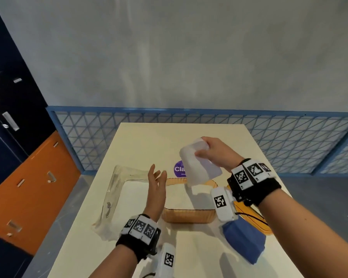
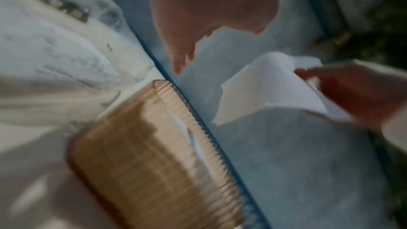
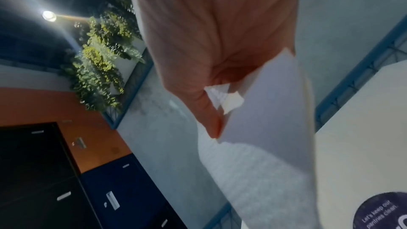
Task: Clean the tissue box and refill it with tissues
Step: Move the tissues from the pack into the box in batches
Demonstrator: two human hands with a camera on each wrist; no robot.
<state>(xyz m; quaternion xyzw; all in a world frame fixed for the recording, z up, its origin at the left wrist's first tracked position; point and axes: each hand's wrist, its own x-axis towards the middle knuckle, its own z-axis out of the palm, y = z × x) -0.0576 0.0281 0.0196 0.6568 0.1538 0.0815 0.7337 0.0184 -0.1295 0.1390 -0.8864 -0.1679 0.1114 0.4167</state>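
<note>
1. A clear plastic wrapper (image 1: 117, 195), crumpled and empty-looking, lies on the left part of the pale table (image 1: 145, 141), just beside the box.
2. The left hand (image 1: 156, 189) hovers above the left end of the box with fingers straight and slightly spread, holding nothing and touching nothing.
3. The amber ribbed tissue box (image 1: 187, 217) stands open on the table between the two forearms; white shows inside it, though the blur makes it hard to tell what it is.
4. A round purple sticker (image 1: 179, 168) sits on the tabletop beyond the box, partly hidden.
5. The stack of white tissues (image 1: 199, 163) hangs tilted in the air over the right far end of the box, clear of it.
6. The right hand (image 1: 215, 153) grips the stack's upper end, thumb on one face and fingers on the other.
7. A blue cloth (image 1: 243, 239) lies near the right forearm at the table's right side.
</note>
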